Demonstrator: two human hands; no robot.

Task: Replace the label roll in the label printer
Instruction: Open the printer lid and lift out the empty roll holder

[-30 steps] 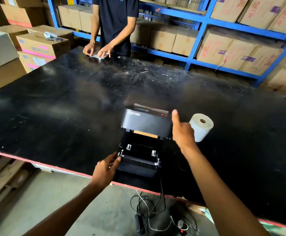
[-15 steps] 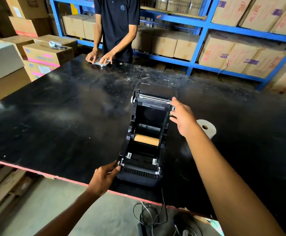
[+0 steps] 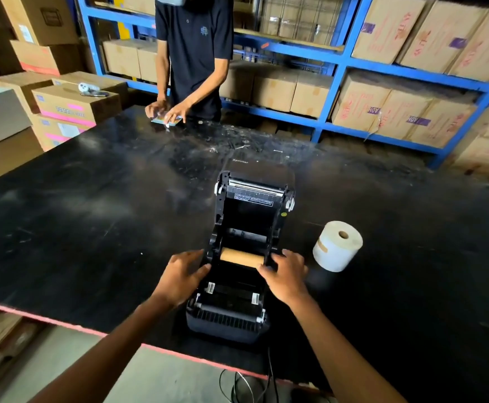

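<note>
A black label printer (image 3: 231, 318) stands near the front edge of the black table (image 3: 77, 205), its lid (image 3: 252, 196) swung fully up and back. Inside its bay lies a bare brown cardboard core (image 3: 242, 256). My left hand (image 3: 180, 276) rests against the printer's left side, fingers spread. My right hand (image 3: 285, 276) is at the right side of the bay, fingertips touching the core's right end. A full white label roll (image 3: 336, 247) lies on the table to the right of the printer, untouched.
A person in a dark shirt (image 3: 194, 53) stands at the table's far edge with both hands on a small flat item (image 3: 166, 120). Cardboard boxes fill blue shelving (image 3: 333, 82) behind and stack at the left (image 3: 74, 106). Cables (image 3: 246, 385) hang below the table's front edge.
The lid went from half raised to fully open. My right hand left the lid and came down to the core's right end. My left hand moved from the front corner up to the bay's left side.
</note>
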